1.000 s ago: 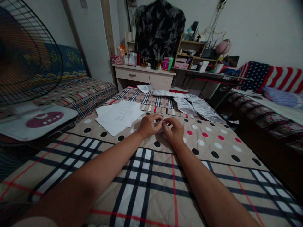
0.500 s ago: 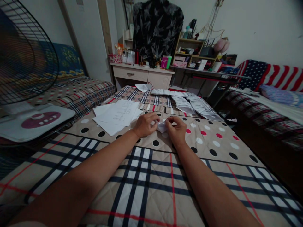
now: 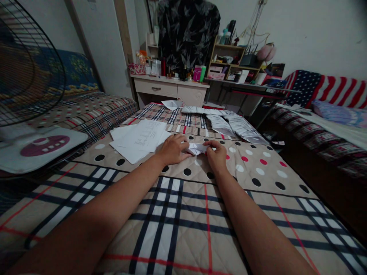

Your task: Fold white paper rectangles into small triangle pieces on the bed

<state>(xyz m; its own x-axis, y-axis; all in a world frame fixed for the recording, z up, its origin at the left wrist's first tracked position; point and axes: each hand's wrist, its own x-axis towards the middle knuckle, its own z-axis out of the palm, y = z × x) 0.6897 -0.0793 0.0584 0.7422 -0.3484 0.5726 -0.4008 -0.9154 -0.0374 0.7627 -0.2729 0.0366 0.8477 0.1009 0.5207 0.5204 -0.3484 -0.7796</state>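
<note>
Between my hands, just above the dotted part of the bedspread (image 3: 183,198), is a small folded piece of white paper (image 3: 197,148) with creases across it. My left hand (image 3: 174,149) pinches its left end between thumb and fingers. At the right end, my right hand (image 3: 215,153) grips the paper with thumb and forefinger, the other fingers curled in. Left of my left hand lies a loose stack of white sheets (image 3: 137,139), some with print. Beyond my hands, long rows of folded papers (image 3: 241,126) lie packed close together toward the far right of the bed.
A fan (image 3: 43,147) stands close at the left. Another white paper (image 3: 172,104) lies at the bed's far edge. Behind it are a drawer cabinet (image 3: 163,89) and a desk with shelves (image 3: 237,65). A second bed (image 3: 321,126) is at the right.
My hands have moved slightly apart. The folded paper between them now shows wider and flatter, with its creases visible. The whole view has shifted a little.
</note>
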